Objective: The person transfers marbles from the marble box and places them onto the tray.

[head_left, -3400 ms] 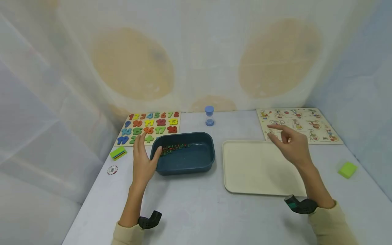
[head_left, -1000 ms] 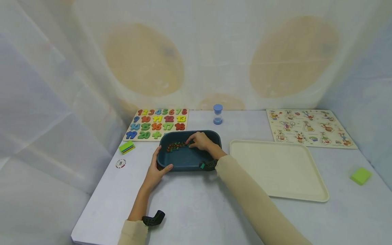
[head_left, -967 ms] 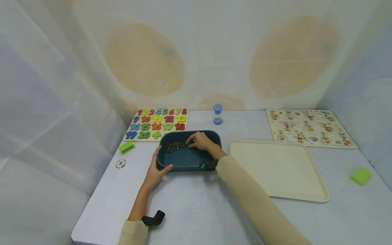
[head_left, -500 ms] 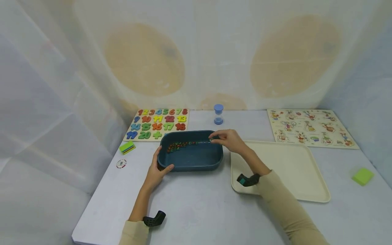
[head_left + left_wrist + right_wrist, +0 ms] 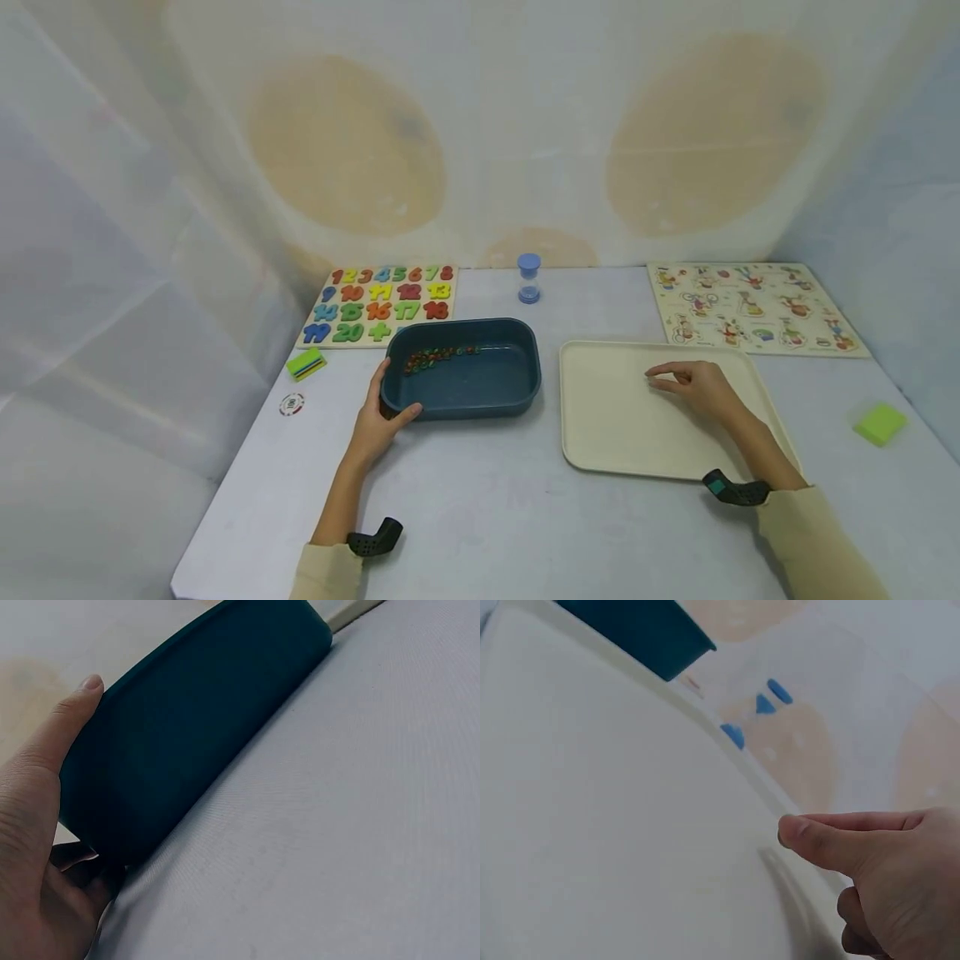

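My left hand (image 5: 373,429) holds the left front corner of a dark teal plastic bin (image 5: 480,386). In the left wrist view its thumb lies against the bin's outer wall, the other fingers partly hidden behind the corner. Small red and green beads (image 5: 435,357) lie in a loose band along the bin's back left. Over the cream tray (image 5: 611,425), my right hand (image 5: 697,387) brings thumb and index fingertip together. In the right wrist view a sliver of a small greenish bead (image 5: 782,838) shows at the thumb tip; mostly the fingers hide it.
A number puzzle board (image 5: 378,308) lies behind the bin, and a picture puzzle board (image 5: 757,310) behind the tray. A blue sand timer (image 5: 528,279) stands between them. Green sponge-like blocks (image 5: 306,363) (image 5: 880,424) and a round chip (image 5: 292,404) lie near the sides.
My right hand has come out of the bin and moved right over the tray, fingertips pinched. Earlier my left hand came to the bin's corner, and it has stayed there since.
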Demonstrator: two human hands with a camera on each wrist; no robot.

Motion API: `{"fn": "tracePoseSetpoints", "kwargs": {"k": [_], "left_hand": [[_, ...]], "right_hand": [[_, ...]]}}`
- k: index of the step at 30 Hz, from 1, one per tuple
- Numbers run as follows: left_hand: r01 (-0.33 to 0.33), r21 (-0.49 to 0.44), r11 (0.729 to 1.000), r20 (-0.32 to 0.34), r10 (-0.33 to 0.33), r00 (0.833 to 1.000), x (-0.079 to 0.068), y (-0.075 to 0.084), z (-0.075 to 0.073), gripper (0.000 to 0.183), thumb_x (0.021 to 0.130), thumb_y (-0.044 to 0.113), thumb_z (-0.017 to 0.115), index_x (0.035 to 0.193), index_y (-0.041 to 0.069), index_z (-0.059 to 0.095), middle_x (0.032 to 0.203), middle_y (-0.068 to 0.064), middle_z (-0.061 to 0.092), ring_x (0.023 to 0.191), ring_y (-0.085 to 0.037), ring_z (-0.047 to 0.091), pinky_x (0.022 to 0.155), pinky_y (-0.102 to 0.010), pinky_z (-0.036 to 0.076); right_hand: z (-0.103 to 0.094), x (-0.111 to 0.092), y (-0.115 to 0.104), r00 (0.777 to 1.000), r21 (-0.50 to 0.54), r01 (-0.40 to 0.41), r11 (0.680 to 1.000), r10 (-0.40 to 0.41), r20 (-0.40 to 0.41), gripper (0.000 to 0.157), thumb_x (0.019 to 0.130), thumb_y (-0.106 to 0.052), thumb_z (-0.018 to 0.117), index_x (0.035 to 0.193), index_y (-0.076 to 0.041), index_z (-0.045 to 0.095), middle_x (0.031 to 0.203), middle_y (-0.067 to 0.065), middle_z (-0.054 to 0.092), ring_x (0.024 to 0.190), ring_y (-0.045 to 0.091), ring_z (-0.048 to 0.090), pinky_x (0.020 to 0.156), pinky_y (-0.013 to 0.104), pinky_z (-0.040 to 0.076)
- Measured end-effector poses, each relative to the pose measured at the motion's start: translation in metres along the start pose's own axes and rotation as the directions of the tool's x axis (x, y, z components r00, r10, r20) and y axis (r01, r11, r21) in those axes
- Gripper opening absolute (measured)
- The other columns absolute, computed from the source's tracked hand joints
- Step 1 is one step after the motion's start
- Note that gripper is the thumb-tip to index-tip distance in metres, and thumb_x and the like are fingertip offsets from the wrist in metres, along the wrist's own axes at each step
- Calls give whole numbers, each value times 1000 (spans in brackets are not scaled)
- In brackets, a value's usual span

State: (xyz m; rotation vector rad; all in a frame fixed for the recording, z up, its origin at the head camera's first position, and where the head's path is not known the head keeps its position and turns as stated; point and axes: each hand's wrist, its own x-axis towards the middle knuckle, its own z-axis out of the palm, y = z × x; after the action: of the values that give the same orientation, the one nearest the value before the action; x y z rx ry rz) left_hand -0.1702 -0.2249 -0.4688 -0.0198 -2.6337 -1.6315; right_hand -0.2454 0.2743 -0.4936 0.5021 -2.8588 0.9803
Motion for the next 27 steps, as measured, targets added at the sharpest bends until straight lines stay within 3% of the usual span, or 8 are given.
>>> {"fn": "tracePoseSetpoints", "kwargs": {"k": [4, 7, 10, 14, 21, 24, 27], "left_hand": [[11, -15, 1000, -9, -11, 1000, -3, -1, -2, 84, 82, 24, 66, 144, 29, 9, 150, -6, 9, 136, -30, 13, 107, -49, 22], [15, -19, 1000, -9, -16, 1000, -4, -1, -3, 84, 82, 24, 66, 144, 29, 9, 150, -6, 9, 136, -29, 12, 108, -48, 21], [12, -13, 1000, -11, -12, 1000, -5, -1, -4, 84, 82, 24, 66, 144, 29, 9, 150, -6, 9, 136, -30, 12, 107, -49, 21], [6, -10, 1000, -15, -6, 1000, -5, -2, -5, 84, 82, 23, 66, 144, 28, 9, 150, -7, 9, 136, -31, 13, 107, -50, 20], [-21, -33, 999, 2, 21, 1000, -1, -7, -6, 84, 82, 22, 66, 144, 27, 10, 150, -4, 8, 137, -28, 10, 107, -50, 21], [-29, -48, 998, 14, 29, 999, 2, -9, -4, 84, 82, 21, 66, 144, 28, 10, 150, -3, 7, 137, -26, 10, 107, -49, 22], [-30, -66, 997, 28, 31, 999, 5, -10, -2, 84, 82, 19, 66, 144, 29, 10, 150, -2, 6, 137, -26, 10, 107, -48, 23]], "right_hand": [[0, -1, 2, 999, 0, -21, 1000, 21, 39, 30, 81, -35, 64, 102, -13, 69, 51, -7, 28, 45, 5, 20, 39, 23, 22], [-3, 6, -5, 1000, 4, 22, 1000, -22, 16, 33, 79, -35, 66, 105, -14, 68, 50, -7, 28, 45, 4, 20, 39, 22, 24], [-4, 23, -28, 996, 53, 90, 995, -89, -9, 33, 78, -33, 67, 106, -14, 68, 50, -6, 28, 45, 5, 21, 38, 22, 25], [8, 58, -79, 981, 163, 190, 968, -193, -2, 29, 79, -28, 68, 105, -15, 68, 51, -6, 27, 46, 7, 24, 40, 24, 25], [62, 122, -165, 918, 297, 340, 892, -383, 102, 30, 77, -25, 70, 104, -12, 68, 48, -5, 23, 44, 10, 20, 43, 25, 23], [85, 142, -186, 884, 332, 365, 870, -436, 170, 29, 77, -20, 70, 105, -11, 68, 46, -4, 23, 43, 11, 18, 45, 24, 24], [106, 158, -197, 859, 328, 363, 872, -449, 245, 28, 78, -18, 69, 105, -11, 68, 45, -4, 23, 42, 11, 18, 46, 23, 25]]}}
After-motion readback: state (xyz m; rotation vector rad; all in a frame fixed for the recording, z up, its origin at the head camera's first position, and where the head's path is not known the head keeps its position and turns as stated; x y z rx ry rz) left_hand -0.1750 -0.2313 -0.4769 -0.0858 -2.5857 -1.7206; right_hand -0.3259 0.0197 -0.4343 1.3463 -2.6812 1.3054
